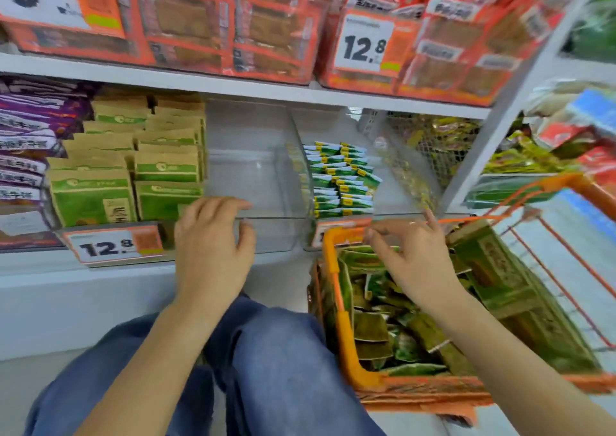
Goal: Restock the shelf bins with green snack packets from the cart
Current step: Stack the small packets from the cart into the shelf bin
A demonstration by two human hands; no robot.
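Resting on the front rim of a clear empty bin (253, 175), the left hand (213, 245) is seen with fingers hooked over the edge. The right hand (413, 255), loosely spread and grasping nothing, is held above green packets (383, 329) heaped in the orange cart (346, 335) at 4 o'clock. More packets (340, 179) are stacked in the neighbouring bin, at 1 o'clock from the left hand.
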